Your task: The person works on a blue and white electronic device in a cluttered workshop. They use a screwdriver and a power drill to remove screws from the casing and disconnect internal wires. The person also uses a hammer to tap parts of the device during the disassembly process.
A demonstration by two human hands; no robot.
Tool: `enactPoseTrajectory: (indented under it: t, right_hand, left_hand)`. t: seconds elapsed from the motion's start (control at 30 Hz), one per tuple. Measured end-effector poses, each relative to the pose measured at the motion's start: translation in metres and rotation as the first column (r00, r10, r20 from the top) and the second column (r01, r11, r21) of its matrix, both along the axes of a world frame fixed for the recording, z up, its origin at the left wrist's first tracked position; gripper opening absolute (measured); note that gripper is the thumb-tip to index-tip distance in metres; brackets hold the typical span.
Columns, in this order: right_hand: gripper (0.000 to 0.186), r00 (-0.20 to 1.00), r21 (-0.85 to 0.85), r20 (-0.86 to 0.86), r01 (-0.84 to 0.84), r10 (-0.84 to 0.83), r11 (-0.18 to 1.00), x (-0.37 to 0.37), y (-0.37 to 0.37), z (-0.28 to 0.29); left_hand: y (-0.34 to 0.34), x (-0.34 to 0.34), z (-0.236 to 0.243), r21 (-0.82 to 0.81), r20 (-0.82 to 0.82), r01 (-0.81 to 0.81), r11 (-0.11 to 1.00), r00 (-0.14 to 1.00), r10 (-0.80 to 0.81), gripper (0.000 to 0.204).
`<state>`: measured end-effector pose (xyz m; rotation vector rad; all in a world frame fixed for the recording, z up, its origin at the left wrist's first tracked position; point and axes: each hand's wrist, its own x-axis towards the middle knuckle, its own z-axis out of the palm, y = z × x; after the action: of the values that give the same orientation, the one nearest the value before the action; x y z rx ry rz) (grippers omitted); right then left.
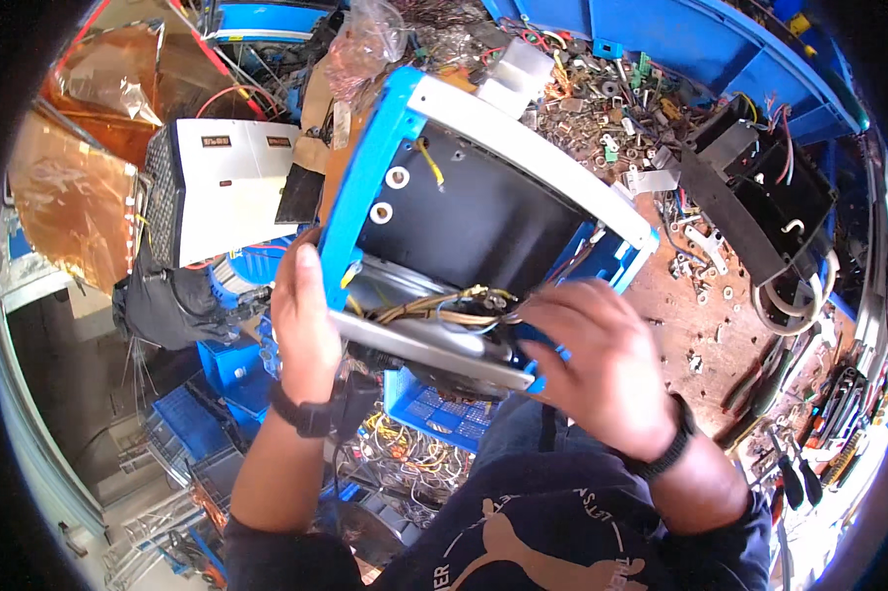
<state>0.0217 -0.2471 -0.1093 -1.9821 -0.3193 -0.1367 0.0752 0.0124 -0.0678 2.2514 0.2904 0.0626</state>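
A blue-and-white appliance housing (508,122) is tilted in front of me, with a black inner panel (493,197), white rings and a bundle of yellowish wires (434,304) along its lower part. My left hand (304,320) grips the housing’s left side near the lower silver rail (410,340). My right hand (602,364), blurred, is at the lower right of the housing, its fingers curled beside the wires and blue corner; what they hold is hidden.
Loose hardware (582,98) covers the wooden bench (695,315). A black metal casing (759,207), pliers (754,384) and screwdrivers (793,478) lie right. A white panelled unit (222,197) is left, a blue bin (739,59) behind, and a crate of wires (410,453) below.
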Motion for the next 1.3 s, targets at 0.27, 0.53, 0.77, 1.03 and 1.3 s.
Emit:
enactPoseTrajectory:
  t: [0.27, 0.53, 0.77, 1.03, 1.3]
  right_hand:
    - [0.019, 0.713, 0.224, -0.698, 0.131, 0.066, 0.966, -0.027, -0.043, -0.031]
    - [0.028, 0.696, 0.223, -0.679, -0.108, 0.234, 0.969, -0.008, -0.033, -0.043]
    - [0.020, 0.610, 0.158, -0.770, -0.098, 0.185, 0.983, 0.003, -0.027, -0.038]
    - [0.020, 0.643, 0.117, -0.744, -0.139, 0.180, 0.983, 0.004, -0.027, -0.040]
    - [0.019, 0.643, 0.113, -0.744, -0.151, 0.184, 0.982, 0.003, -0.028, -0.041]
  left_hand:
    - [-0.006, -0.005, 0.002, 0.143, -0.025, -0.063, 0.988, 0.997, 0.067, 0.056]
    - [-0.003, -0.011, 0.000, 0.212, -0.004, -0.150, 0.966, 0.988, 0.155, 0.062]
    - [0.008, -0.017, -0.002, 0.212, 0.053, -0.051, 0.976, 0.998, 0.040, 0.049]
    - [0.015, -0.026, -0.001, 0.319, 0.061, -0.040, 0.947, 0.998, 0.021, 0.050]
    - [0.010, -0.021, 0.002, 0.346, -0.008, -0.017, 0.938, 1.000, 0.021, 0.053]
